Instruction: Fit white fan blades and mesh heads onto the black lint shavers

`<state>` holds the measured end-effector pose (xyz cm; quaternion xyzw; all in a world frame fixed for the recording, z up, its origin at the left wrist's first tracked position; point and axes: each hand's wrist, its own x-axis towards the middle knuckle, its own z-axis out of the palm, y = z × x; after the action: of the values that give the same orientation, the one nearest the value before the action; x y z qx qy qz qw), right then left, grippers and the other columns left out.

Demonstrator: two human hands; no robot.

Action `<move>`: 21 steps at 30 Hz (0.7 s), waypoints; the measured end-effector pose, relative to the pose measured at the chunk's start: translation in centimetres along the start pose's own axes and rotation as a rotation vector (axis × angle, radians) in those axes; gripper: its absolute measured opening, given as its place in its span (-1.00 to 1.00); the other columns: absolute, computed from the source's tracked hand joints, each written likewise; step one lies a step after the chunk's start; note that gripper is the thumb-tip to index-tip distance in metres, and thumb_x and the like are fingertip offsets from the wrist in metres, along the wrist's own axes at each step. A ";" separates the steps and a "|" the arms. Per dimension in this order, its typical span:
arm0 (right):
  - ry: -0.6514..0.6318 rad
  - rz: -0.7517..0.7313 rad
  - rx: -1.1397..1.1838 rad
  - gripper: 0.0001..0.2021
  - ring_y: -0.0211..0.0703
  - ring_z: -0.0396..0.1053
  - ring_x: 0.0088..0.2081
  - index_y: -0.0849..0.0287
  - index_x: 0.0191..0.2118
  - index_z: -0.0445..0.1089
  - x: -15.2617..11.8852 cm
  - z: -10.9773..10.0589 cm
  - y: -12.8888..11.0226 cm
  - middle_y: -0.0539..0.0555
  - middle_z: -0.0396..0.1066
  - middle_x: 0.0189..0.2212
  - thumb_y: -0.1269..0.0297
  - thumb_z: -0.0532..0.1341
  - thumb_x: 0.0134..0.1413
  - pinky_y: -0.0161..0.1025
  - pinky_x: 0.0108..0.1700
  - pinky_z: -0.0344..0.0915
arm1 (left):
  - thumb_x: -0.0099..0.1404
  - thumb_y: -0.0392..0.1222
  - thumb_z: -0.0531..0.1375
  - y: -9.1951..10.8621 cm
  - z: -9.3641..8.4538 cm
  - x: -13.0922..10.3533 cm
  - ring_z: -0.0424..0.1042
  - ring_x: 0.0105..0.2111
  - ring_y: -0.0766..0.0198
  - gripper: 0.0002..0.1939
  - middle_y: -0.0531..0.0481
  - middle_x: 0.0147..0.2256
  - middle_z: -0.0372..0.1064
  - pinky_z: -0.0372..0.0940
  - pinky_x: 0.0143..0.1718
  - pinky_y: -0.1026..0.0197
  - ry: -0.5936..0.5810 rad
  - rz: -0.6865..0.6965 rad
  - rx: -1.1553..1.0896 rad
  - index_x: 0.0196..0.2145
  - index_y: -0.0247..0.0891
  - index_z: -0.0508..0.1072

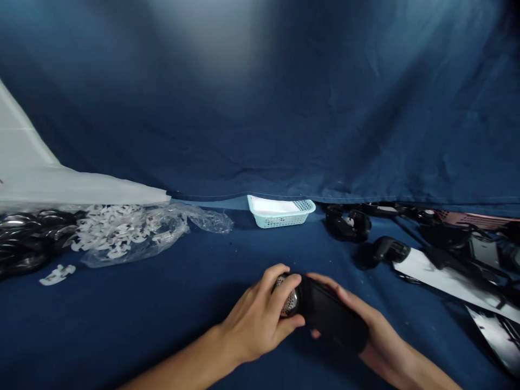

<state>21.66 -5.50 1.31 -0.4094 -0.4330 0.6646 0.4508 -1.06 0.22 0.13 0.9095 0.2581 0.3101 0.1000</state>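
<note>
My left hand curls its fingers and thumb around a round, silvery perforated part at one end of a black handheld device. The long, dark body of this black handheld device lies in my right hand, slightly blurred. My right fingers wrap its far side, and the palm supports its lower right end. Both hands hold it above the blue cloth, near the front middle. The exact kind of device does not show clearly.
A light teal basket with something white inside stands at the back. On the left lie a clear bag of white plastic pieces, one loose white piece and shiny black parts. Black parts and white strips clutter the right.
</note>
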 end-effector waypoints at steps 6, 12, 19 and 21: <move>-0.279 0.289 0.199 -0.32 -0.13 0.53 -0.39 0.35 -0.21 0.51 -0.9 0.5 0.4 0.22 0.55 -0.38 -0.15 -0.15 0.32 -0.25 -0.23 0.37 | 0.44 0.11 -0.01 0.5 -1.1 0.3 0.32 0.11 -0.12 -0.39 -0.30 0.24 0.02 0.33 0.05 -0.24 -0.077 0.217 0.034 0.32 0.06 -0.21; 0.031 -0.075 0.057 -0.39 -0.06 0.50 -0.33 0.08 0.30 0.06 -0.2 0.7 0.5 0.13 0.56 -0.34 0.01 0.18 0.22 -0.12 -0.24 0.38 | 0.41 -0.19 0.14 0.8 -1.2 0.8 0.19 0.20 0.04 -0.36 -0.09 0.34 -0.16 0.27 0.17 -0.07 -0.030 -0.085 -0.164 0.32 0.15 -0.03; 0.076 -0.204 -0.063 -0.32 -0.01 0.50 -0.36 0.06 0.31 0.04 -0.1 1.1 1.0 0.13 0.53 -0.32 -0.06 0.20 0.17 -0.02 -0.25 0.42 | 0.41 -0.19 0.13 1.4 -0.9 0.7 0.15 0.25 0.07 -0.34 -0.07 0.28 0.05 0.18 0.25 -0.07 0.006 -0.186 -0.311 0.34 0.07 -0.07; 0.068 -0.194 -0.064 -0.33 -0.04 0.50 -0.40 0.07 0.33 0.00 -0.3 1.1 1.5 0.11 0.54 -0.38 -0.07 0.16 0.21 -0.06 -0.28 0.42 | 0.43 -0.17 0.10 1.7 -1.0 0.5 0.13 0.25 0.07 -0.34 -0.09 0.28 0.03 0.18 0.26 -0.05 -0.012 -0.173 -0.301 0.35 0.06 -0.13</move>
<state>20.30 -6.35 0.25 -0.4022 -0.4762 0.5893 0.5140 -0.61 -0.91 1.76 0.8604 0.2856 0.3302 0.2630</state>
